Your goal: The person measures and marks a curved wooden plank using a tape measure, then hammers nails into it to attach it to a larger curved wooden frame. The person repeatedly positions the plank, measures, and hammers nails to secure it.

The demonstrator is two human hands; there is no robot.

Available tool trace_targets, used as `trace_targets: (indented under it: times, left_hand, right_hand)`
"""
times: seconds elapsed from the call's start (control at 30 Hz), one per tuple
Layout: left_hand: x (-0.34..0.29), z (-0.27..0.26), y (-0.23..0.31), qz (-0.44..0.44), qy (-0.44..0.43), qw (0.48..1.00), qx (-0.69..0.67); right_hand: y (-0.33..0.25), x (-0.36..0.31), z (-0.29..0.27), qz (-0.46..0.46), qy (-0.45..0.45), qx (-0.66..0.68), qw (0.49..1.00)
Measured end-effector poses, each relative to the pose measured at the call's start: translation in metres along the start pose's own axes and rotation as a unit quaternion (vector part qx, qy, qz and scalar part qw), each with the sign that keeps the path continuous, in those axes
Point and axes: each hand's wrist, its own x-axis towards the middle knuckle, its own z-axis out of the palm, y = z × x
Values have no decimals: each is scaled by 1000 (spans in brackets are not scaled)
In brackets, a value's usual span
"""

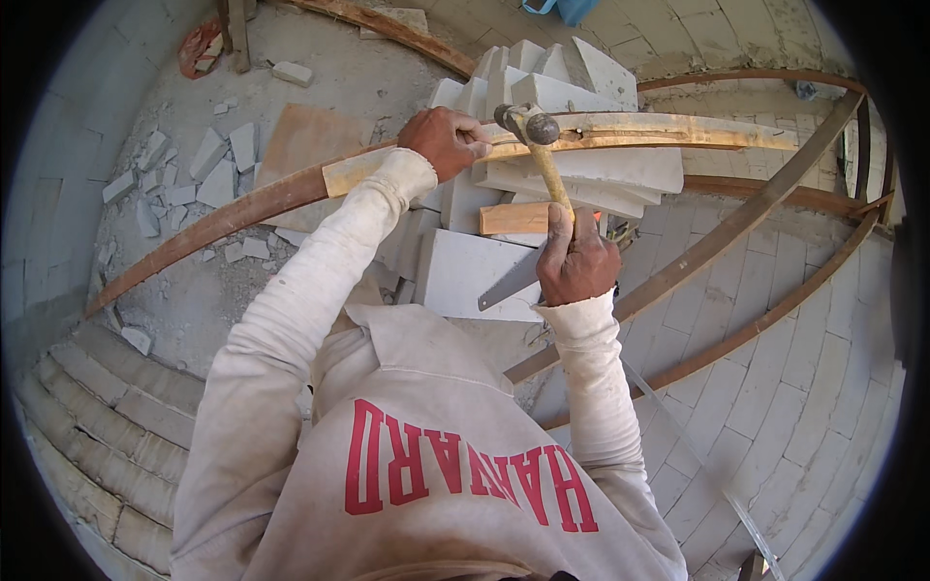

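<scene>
My right hand (578, 259) is wrapped round the handle of a hammer (550, 179). The hammer's dark, rounded head is up over a long strip of pale wood (649, 131). At that strip my left hand (441, 143) is closed, thumb and fingertips pinched together against the wood. Whatever is between those fingertips is too small or hidden to make out. The strip lies along a long brown board (262, 201) and crosses a stack of white blocks (562, 92). A saw blade (509, 283) pokes out beside my right hand, near a short wooden block (513, 218).
Broken white block pieces (208, 155) litter the floor at the left, near a flat brown panel (315, 145). Long timber boards (746, 218) cross the right side. A thin metal bar (746, 518) leans at lower right. Stepped blockwork (116, 407) rises at lower left.
</scene>
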Motion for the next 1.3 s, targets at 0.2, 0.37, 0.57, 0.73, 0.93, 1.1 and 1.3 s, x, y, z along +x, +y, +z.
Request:
trace_targets:
  times: [0.2, 0.37, 0.57, 0.73, 0.93, 1.1, 1.3]
  left_hand:
    - [-3, 0, 1, -11, -10, 999, -51]
    - [-5, 0, 14, 31, -5, 999, 42]
    - [-7, 8, 14, 43, 26, 999, 17]
    - [-3, 15, 19, 19, 1, 1000, 20]
    - [-3, 15, 13, 6, -1, 1000, -19]
    - [-12, 16, 15, 4, 24, 1000, -6]
    - [-8, 16, 11, 4, 32, 999, -18]
  right_hand:
    - [6, -1, -6, 64, 30, 85, 994]
    - [29, -46, 14, 167, 28, 144, 975]
    - [31, -74, 16, 206, 31, 157, 965]
    - [36, -65, 18, 167, 56, 126, 976]
    - [29, -21, 25, 125, 8, -50, 991]
    - [21, -4, 14, 57, 24, -53, 997]
    - [18, 2, 11, 32, -10, -119, 992]
